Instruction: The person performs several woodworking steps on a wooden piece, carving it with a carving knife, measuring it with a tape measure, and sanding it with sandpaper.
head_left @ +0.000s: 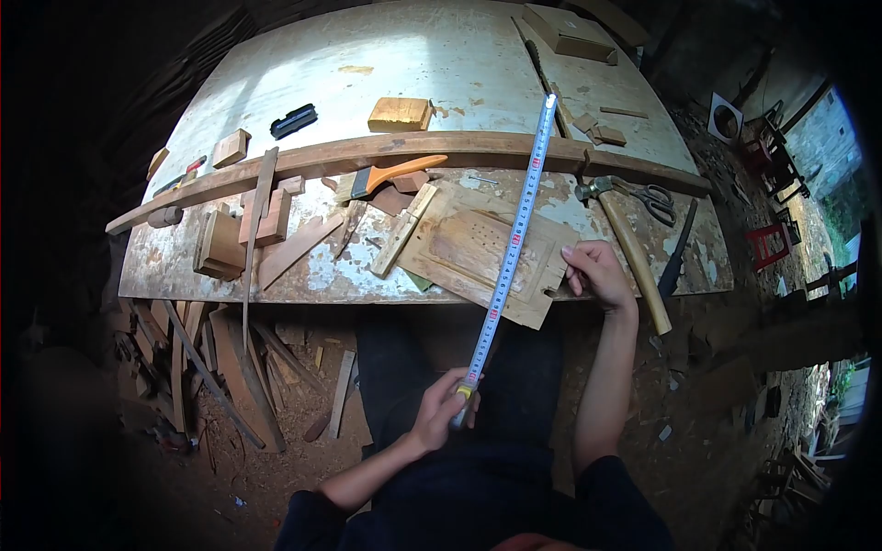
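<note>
My left hand [444,410] is closed around the case of a tape measure [511,260], below the bench's front edge. The blue-white blade stretches up and to the right, over a carved wooden panel [462,241], with its metal end above the long wooden beam. My right hand [597,273] is at the panel's right edge, its thumb and fingers pinched on the wood. A strip of wood [404,230] lies along the panel's left side. To the right of my right hand, a hammer [634,248] lies with its handle over the bench edge.
A long beam [367,152] crosses the workbench [303,55]. A brush [390,174], wooden blocks [220,243], a black object [294,120], scissors [658,204] and a saw [680,250] lie around. Scrap wood [248,376] leans below the bench at left.
</note>
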The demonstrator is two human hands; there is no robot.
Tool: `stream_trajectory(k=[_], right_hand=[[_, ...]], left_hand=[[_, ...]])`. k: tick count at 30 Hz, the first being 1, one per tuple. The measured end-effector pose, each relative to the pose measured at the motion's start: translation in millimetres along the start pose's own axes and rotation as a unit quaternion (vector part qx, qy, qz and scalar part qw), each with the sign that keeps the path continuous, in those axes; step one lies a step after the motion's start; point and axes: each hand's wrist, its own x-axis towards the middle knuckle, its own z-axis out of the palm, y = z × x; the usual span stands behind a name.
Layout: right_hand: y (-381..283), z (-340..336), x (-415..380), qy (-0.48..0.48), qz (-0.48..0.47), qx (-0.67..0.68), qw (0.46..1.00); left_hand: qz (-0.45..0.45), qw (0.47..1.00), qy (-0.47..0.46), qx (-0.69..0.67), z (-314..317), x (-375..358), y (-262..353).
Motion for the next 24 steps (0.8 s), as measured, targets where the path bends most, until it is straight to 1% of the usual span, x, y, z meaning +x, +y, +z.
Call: stream_trajectory(k=[3,6,9,12,15,18,21,24], right_hand=[[-1,13,1,0.065,-0.030,-0.037,0.997],[-10,33,-1,0.113,-0.067,-0.027,0.991],[-2,24,2,0.084,-0.049,0.013,0.995],[-5,24,2,0.090,-0.051,0.032,0.994],[-6,20,0,0.065,-0.053,0.049,0.995],[2,7,2,0.023,-0.059,0.058,0.996],[-4,2,4,-0.014,0.005,0.020,1.000],[5,7,8,-0.013,-0.026,-0.024,0.999]], left_hand=[[-0.013,0.999,-0.010,-0.044,2,3,-3],[-0.023,0.999,-0.007,-0.045,3,5,-11],[-0.030,0.999,-0.004,-0.044,4,4,-13],[-0.035,0.998,-0.012,-0.044,1,3,-14],[-0.017,1.000,-0.019,-0.016,1,1,-10],[-0.028,0.999,-0.023,-0.011,1,1,-9],[-0.026,0.999,-0.025,-0.009,1,-1,-15],[-0.030,0.999,-0.023,-0.012,2,0,-16]])
